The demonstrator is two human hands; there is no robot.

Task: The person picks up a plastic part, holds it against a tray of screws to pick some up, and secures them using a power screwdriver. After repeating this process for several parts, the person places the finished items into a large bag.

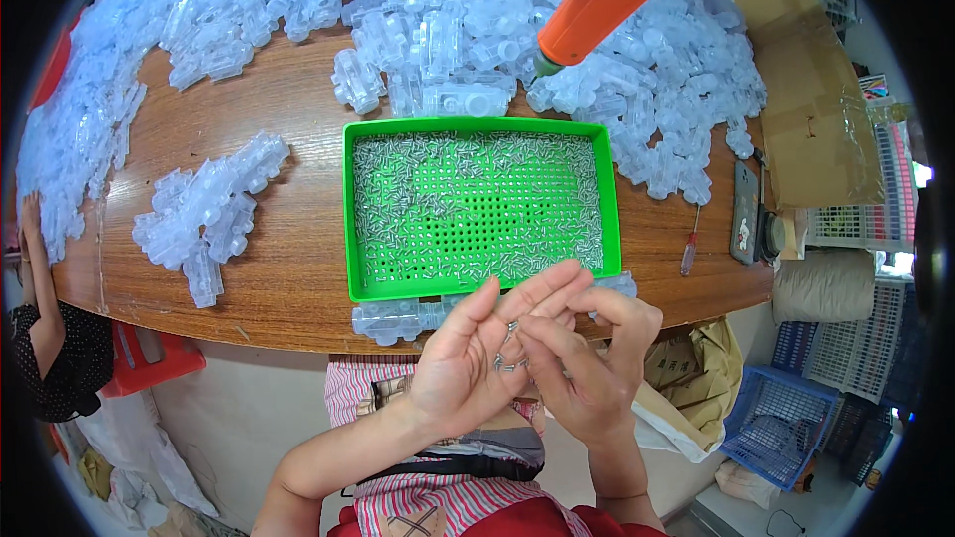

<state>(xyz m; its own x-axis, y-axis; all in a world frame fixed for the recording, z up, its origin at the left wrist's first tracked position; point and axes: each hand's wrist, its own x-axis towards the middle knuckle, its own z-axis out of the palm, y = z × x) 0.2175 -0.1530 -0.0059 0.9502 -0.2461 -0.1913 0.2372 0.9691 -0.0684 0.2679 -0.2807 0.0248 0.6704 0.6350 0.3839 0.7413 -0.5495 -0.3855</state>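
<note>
My left hand (463, 358) is turned palm up and cupped at the near edge of the green tray, with several small silver screws (509, 365) lying in it. Over that palm, the thumb and forefinger of my right hand (587, 368) come together in a pinch on a small screw (512, 326). Just beyond both hands lies the green perforated tray (348, 209). Many more loose screws (398, 179) are spread over it, thickest along the far and left sides. Clear plastic housings (388, 320) lie between the tray and the table's near edge.
Clear plastic housings (438, 40) are heaped along the far side, with a smaller pile (214, 209) at left. An orange electric screwdriver (617, 0) hangs above the tray. A red-handled screwdriver (688, 254) and phone (744, 211) lie right on the wooden table (298, 278). Someone's arm (42, 268) shows far left.
</note>
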